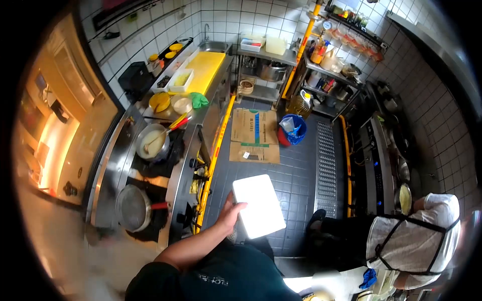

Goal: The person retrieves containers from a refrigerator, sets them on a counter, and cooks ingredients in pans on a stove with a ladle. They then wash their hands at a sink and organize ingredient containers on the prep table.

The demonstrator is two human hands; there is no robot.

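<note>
The white slab (pixel 261 205) looks smooth, the counter (pixel 204 115) like glossy metal.

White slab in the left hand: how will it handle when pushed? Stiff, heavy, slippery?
Probably stiff: the white slab shows straight sides with no visible sag. Likely light for its size: only the left hand is seen supporting it, near one edge. Possibly slippery: its face looks smooth, though too bright to read texture.

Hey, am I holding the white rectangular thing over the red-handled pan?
No, your left hand holds the white rectangular thing over the dark tiled floor, away from the red-handled pan.
</note>
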